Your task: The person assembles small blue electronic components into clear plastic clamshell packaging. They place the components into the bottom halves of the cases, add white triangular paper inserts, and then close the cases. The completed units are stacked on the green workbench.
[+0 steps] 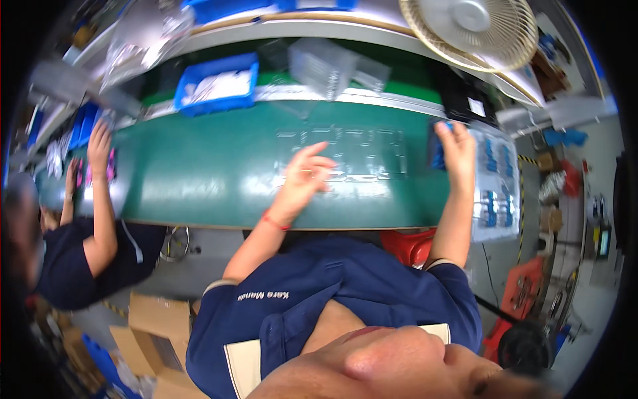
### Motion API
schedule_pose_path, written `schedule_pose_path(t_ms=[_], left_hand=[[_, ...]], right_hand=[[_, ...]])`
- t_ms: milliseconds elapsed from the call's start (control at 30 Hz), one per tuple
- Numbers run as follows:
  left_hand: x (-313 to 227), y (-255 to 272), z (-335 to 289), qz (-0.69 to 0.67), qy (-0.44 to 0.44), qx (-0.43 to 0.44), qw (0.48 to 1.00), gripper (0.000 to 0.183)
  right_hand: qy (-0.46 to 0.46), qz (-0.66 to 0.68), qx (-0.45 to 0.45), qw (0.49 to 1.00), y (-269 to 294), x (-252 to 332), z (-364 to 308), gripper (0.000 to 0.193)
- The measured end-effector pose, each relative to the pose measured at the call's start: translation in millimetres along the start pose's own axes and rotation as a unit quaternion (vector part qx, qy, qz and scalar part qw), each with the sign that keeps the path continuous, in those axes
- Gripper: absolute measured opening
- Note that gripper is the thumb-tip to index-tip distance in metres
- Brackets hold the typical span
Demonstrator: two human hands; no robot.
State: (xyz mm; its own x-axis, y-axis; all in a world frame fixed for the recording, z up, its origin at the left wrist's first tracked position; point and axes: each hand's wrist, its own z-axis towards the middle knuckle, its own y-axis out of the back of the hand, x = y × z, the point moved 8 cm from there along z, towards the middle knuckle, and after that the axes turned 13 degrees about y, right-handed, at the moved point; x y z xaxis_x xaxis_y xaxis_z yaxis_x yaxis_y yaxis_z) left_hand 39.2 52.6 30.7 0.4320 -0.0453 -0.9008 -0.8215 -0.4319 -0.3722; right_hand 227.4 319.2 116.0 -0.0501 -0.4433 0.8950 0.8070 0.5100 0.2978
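My left hand [307, 176], with a red band at its wrist, is over the middle of the green bench top [199, 166]. Its fingers are spread and nothing is in them. Just under and beyond it lies a clear plastic tray [372, 156] with moulded compartments. At the right end of the bench, my right hand [458, 147] has its fingers closed on a dark blue piece [436, 147], partly hidden and blurred, so its kind cannot be told. Beside that hand is another clear tray [502, 193] holding several blue parts.
A blue bin [217, 83] with white items stands at the back. Clear plastic sheets [323, 66] lean near it. A cream fan [470, 26] sits above the far right, with a black box [468, 100] below. At left a co-worker's hands [100, 143] are over the same bench.
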Motion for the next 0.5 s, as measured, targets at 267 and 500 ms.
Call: schedule_pose_path(t_ms=[267, 500], left_hand=[[40.3, -9.5, -10.2, -0.281, 0.156, 0.134, 0.937, 0.046], [15.5, 46.6, -61.4, -0.293, 0.085, 0.027, 0.952, 0.061]], right_hand=[[-0.011, 0.172, 0.239, 0.956, -223.8, 20.5, -58.2, 0.017], [-0.052, 0.165, 0.202, 0.964, -262.7, -1.2, -23.1, 0.013]])
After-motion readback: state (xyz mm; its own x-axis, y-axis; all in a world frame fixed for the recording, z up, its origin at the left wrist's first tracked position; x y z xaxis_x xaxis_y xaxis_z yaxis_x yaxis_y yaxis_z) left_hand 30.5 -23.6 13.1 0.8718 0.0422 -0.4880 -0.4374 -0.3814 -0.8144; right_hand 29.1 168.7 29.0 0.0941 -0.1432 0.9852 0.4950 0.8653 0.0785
